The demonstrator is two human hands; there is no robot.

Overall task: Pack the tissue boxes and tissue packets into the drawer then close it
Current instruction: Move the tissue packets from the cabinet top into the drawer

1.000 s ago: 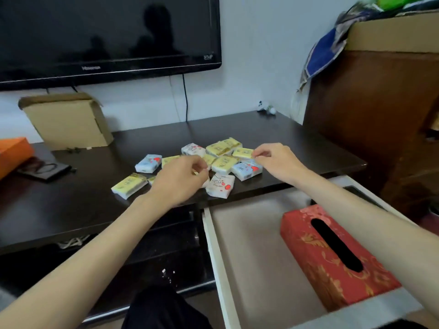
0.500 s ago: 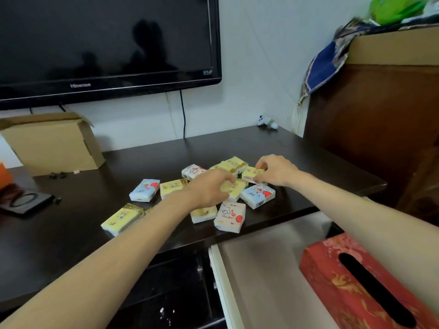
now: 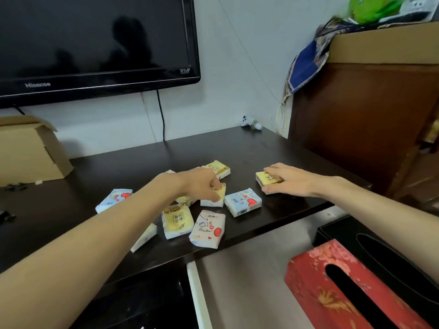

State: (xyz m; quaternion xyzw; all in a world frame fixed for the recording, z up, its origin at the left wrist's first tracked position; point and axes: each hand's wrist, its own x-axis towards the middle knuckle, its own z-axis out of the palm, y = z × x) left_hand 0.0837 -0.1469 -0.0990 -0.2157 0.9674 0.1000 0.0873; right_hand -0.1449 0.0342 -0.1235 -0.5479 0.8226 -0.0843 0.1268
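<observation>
dark table [image 3: 118,176]; left hand [image 3: 199,185] pinches yellow packet [image 3: 219,193]; right hand [image 3: 288,179] grips half-hidden yellow packet [image 3: 269,178]

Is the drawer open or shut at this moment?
Open. The drawer is pulled out below the table edge, its pale floor is exposed, and the red tissue box lies inside it.

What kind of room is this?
Probably a living room or bedroom at home: a Hisense TV hangs on the wall above a dark TV stand, and tissue packets lie scattered above its open drawer.
</observation>
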